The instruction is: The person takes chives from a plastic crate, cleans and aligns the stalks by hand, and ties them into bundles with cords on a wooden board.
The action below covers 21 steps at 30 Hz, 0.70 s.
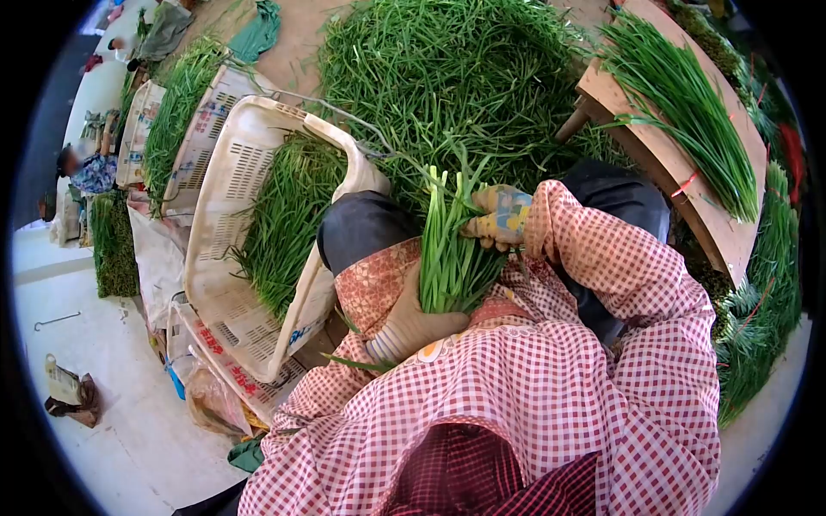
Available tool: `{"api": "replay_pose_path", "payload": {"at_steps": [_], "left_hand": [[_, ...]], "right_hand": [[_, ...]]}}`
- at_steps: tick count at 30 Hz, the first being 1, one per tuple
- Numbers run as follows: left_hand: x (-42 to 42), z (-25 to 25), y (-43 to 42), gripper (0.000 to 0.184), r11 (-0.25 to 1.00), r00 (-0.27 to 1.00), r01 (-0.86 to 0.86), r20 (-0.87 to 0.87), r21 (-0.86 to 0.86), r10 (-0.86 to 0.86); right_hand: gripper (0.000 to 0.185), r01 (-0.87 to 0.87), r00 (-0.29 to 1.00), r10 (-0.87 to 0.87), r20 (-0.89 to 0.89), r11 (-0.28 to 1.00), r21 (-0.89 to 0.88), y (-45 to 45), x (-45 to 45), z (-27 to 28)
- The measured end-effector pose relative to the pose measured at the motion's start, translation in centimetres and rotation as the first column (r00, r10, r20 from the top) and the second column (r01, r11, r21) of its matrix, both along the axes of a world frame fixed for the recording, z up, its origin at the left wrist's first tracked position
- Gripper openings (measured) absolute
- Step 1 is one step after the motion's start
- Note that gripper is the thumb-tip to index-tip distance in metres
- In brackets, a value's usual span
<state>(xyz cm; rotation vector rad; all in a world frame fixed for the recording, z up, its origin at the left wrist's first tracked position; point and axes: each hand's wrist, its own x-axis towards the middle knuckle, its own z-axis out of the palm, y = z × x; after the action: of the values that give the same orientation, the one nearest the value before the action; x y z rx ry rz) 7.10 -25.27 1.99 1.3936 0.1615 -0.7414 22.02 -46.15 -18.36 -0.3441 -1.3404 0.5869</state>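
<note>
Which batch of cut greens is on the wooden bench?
The long leaves laid parallel on the bench. The tangled heap is on the ground, another pile in the white crate, and a bunch between left hand and right hand.

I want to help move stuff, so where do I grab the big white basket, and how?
I'd take the white basket by its rim on the side beside the person's left knee, coming from above. That edge is long and bare, so fingers should hook over it, while the greens lie inside, below it.
</note>
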Motion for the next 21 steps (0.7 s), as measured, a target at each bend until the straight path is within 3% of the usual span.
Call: {"api": "replay_pose_path", "payload": {"at_steps": [1,2,3,4,5,6,7,8,10,11,13,16,17,19,20,21], "left_hand": [[0.1,0.3,-0.1,0.107,1.000,1.000,-0.002,-0.004,0.001,0.002],[0.3,0.5,-0.2,0.105,0.999,0.999,0.005,-0.045,0.039,-0.003],[0.3,0.6,-0.2,0.102,0.997,0.996,0.010,-0.090,0.076,-0.004],[0.4,0.5,-0.1,0.102,0.997,0.995,0.004,-0.097,0.077,0.003],[0.5,0.2,0.1,0.102,0.998,0.997,0.024,-0.079,0.054,-0.019],[0.6,0.1,0.2,0.102,0.999,0.997,0.044,-0.062,0.029,-0.042],[0.8,0.1,0.1,0.102,0.999,0.997,0.038,-0.071,0.025,-0.036],[1.1,0.4,0.0,0.101,0.999,0.993,0.045,-0.104,-0.008,-0.046],[1.4,-0.2,0.1,0.100,0.998,0.989,0.049,-0.139,-0.049,-0.056],[1.5,-0.9,0.3,0.101,0.996,0.983,0.062,-0.170,-0.061,-0.072],[1.5,-1.9,0.7,0.101,0.995,0.975,0.063,-0.207,-0.075,-0.077],[1.4,-2.2,1.4,0.105,0.993,0.967,0.029,-0.250,-0.116,-0.058],[1.5,-2.0,1.3,0.105,0.993,0.965,0.023,-0.259,-0.113,-0.052],[2.0,-1.2,1.2,0.106,0.994,0.947,-0.001,-0.319,-0.110,-0.034],[2.0,-1.6,1.4,0.105,0.993,0.963,0.059,-0.256,-0.097,-0.083],[2.0,-1.6,1.5,0.105,0.994,0.961,0.057,-0.264,-0.097,-0.081]], "right_hand": [[0.046,-0.290,0.934,0.298,-0.196,0.954,0.068,-0.2,0.0,-0.6],[0.046,-0.536,0.744,0.566,-0.354,0.823,0.190,-0.4,0.1,-1.0],[0.047,-0.660,0.538,0.643,-0.544,0.724,0.203,-0.7,-0.3,-0.1],[0.046,-0.528,0.641,0.381,-0.667,0.849,-0.023,-1.4,-0.6,2.3],[0.046,-0.071,0.925,-0.208,-0.319,0.729,-0.681,-3.0,-1.4,7.3],[0.046,0.190,0.941,-0.319,0.108,0.238,-0.952,-3.0,-2.0,12.5],[0.046,0.239,0.939,-0.253,0.232,-0.004,-0.971,-2.6,-2.0,15.7],[0.046,0.268,0.941,-0.178,0.287,-0.121,-0.956,-2.0,-1.8,17.5],[0.046,0.277,0.949,-0.084,0.304,-0.237,-0.931,-1.1,-1.1,19.3],[0.046,0.275,0.951,-0.076,0.301,-0.240,-0.931,-1.1,-0.9,18.7],[0.047,0.066,0.971,-0.205,0.120,-0.255,-0.965,-0.7,-0.3,16.6],[0.050,-0.085,0.968,-0.250,-0.033,-0.203,-0.976,-0.7,0.8,15.4],[0.048,-0.006,0.970,-0.239,-0.029,0.096,-0.995,-1.5,1.0,11.9],[0.043,0.054,0.977,-0.185,-0.105,0.692,-0.720,-3.1,1.4,5.0],[0.033,0.429,0.903,-0.140,0.407,0.240,-0.871,-2.8,2.2,6.2],[0.025,0.761,0.646,0.152,0.748,-0.199,-0.617,-2.4,3.0,6.9]]}}
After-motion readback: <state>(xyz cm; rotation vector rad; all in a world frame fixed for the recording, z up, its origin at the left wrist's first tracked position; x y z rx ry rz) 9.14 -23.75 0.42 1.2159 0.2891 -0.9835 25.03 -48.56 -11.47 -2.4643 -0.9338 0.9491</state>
